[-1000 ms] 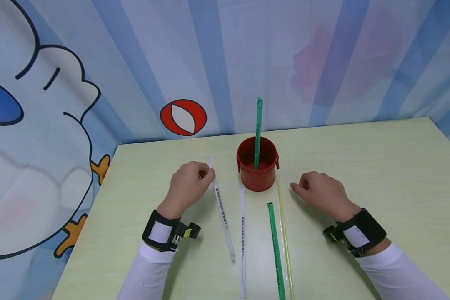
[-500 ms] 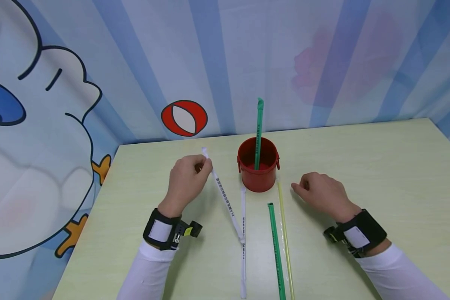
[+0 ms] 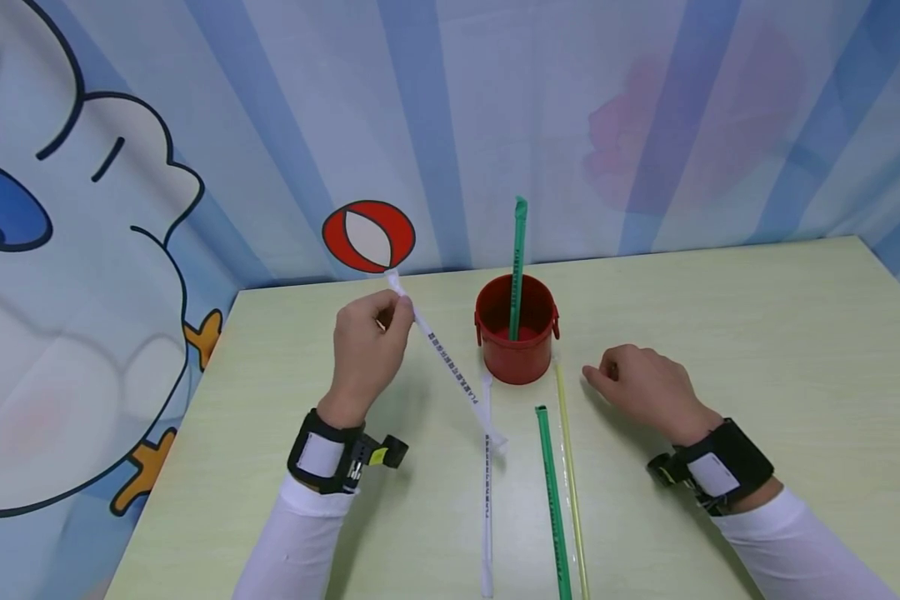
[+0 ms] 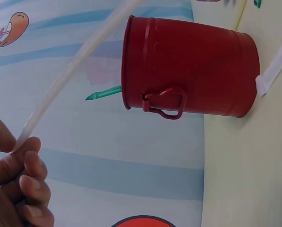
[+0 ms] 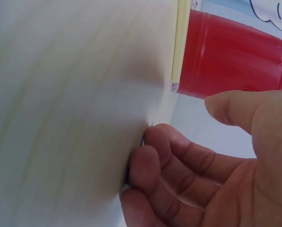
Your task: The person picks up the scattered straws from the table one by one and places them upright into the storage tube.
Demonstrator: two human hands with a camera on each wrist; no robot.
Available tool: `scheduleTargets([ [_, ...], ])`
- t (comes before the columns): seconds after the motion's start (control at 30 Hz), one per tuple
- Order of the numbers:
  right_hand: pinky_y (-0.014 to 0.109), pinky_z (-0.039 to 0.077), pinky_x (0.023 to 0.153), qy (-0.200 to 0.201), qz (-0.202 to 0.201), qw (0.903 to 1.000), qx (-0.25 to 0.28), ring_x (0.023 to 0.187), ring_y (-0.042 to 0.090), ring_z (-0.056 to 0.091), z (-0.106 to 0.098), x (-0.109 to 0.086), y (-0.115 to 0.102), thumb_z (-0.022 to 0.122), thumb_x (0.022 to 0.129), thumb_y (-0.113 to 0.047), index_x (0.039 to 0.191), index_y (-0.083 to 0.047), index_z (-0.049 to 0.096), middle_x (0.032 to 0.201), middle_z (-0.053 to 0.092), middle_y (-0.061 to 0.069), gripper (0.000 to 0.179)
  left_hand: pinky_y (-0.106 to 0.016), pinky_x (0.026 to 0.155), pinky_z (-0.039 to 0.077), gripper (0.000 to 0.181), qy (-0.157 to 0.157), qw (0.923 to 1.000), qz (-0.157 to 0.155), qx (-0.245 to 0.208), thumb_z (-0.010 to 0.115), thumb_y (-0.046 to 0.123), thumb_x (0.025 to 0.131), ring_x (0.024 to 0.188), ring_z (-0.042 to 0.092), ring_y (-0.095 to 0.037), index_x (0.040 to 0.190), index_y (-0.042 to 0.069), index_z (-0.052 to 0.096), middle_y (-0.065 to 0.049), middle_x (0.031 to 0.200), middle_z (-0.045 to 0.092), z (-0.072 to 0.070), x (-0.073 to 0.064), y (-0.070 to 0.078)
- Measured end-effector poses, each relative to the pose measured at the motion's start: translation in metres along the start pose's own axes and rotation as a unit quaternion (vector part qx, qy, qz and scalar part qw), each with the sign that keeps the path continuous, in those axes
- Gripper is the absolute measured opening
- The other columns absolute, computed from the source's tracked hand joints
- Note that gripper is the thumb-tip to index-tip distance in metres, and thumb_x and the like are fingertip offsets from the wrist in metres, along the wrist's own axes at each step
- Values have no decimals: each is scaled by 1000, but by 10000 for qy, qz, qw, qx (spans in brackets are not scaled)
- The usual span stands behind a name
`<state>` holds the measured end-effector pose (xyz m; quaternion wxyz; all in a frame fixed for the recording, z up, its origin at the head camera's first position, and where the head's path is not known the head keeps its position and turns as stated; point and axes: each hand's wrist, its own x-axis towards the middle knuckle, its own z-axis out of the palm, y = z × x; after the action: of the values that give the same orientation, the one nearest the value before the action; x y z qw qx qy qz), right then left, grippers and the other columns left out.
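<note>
held straw (image 3: 448,363) clear of bucket rim (image 4: 126,66)

Round the red bucket (image 3: 517,362) we see a blue-striped cloth (image 3: 540,125) at twelve, a black-lettered white straw (image 3: 453,367) at eight, a green straw (image 3: 552,500) and yellow straw (image 3: 572,483) near six.

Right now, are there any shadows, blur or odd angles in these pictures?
Head view: soft shadows on the table beside left hand and right hand; held white straw slightly blurred at lower end. Left wrist view: red bucket appears sideways. Right wrist view: table grain looks smeared.
</note>
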<state>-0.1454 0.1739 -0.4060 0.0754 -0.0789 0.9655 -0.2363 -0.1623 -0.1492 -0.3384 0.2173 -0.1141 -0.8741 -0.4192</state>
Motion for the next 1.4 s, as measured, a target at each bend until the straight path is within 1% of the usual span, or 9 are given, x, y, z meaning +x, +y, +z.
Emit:
scheduleTargets([
  [0.17, 29, 32, 52, 0, 9, 10000, 9, 57, 17, 47, 1, 0, 1, 61, 98, -31, 78, -8, 66, 60, 50, 1, 31, -25, 52, 35, 28, 256, 9994, 157, -195, 54, 12, 100, 62, 48, -22, 83, -3, 71, -14, 63, 56, -1, 4, 3],
  [0.37, 29, 32, 52, 18, -11, 10000, 2, 57, 16, 47, 2, 1, 2, 61, 98, -32, 78, -8, 66, 60, 50, 0, 31, -21, 54, 38, 28, 707, 9954, 378, -518, 53, 10, 99, 61, 47, -20, 85, -6, 71, -18, 68, 62, -3, 8, 6],
  [0.57, 29, 32, 52, 44, -29, 10000, 10, 57, 16, 47, 1, 1, 2, 62, 97, -31, 78, -8, 66, 60, 50, 1, 30, -21, 51, 31, 29, 1079, 9889, 581, -844, 51, 10, 99, 55, 40, -14, 83, -6, 69, -18, 66, 58, -6, 11, 11],
  [0.77, 29, 33, 52, 14, -9, 10000, -5, 58, 17, 48, 1, 1, 1, 62, 98, -31, 81, -7, 67, 60, 51, 1, 30, -20, 54, 32, 29, 1475, 9816, 736, -964, 50, 9, 98, 59, 40, -10, 83, -7, 69, -19, 68, 60, -8, 13, 14],
  [1.0, 29, 33, 52, 13, -8, 10000, 11, 58, 17, 48, 0, 0, 0, 62, 98, -31, 83, -6, 68, 60, 51, 1, 30, -20, 57, 33, 31, 1920, 9696, 931, -1202, 49, 10, 99, 60, 40, -7, 85, -8, 70, -22, 73, 65, -10, 16, 17],
  [1.1, 29, 33, 52, 7, 3, 10000, 18, 58, 17, 48, 0, 0, 0, 62, 98, -31, 84, -6, 68, 60, 52, 1, 30, -20, 57, 32, 31, 1993, 9659, 1005, -1310, 48, 10, 100, 60, 39, -7, 87, -8, 70, -23, 77, 66, -10, 18, 18],
  [1.2, 29, 33, 52, -6, 24, 10000, 19, 58, 17, 48, 0, 0, 0, 62, 98, -32, 84, -6, 69, 60, 52, 1, 30, -21, 57, 30, 31, 1997, 9648, 1017, -1374, 48, 10, 101, 60, 39, -8, 91, -9, 71, -24, 82, 68, -10, 18, 17],
  [1.27, 29, 33, 52, -12, 40, 10000, 16, 58, 17, 49, 0, 0, 0, 62, 98, -32, 85, -6, 69, 60, 52, 1, 30, -22, 56, 29, 31, 1987, 9653, 995, -1369, 49, 10, 101, 60, 38, -8, 93, -10, 71, -23, 84, 69, -10, 17, 17],
  [1.4, 29, 34, 52, -24, 54, 10000, 2, 58, 17, 49, 0, 0, 0, 62, 98, -32, 86, -6, 69, 61, 53, 1, 30, -22, 55, 27, 30, 1963, 9678, 962, -1245, 49, 10, 102, 59, 36, -9, 94, -7, 72, -21, 78, 65, -7, 17, 16],
])
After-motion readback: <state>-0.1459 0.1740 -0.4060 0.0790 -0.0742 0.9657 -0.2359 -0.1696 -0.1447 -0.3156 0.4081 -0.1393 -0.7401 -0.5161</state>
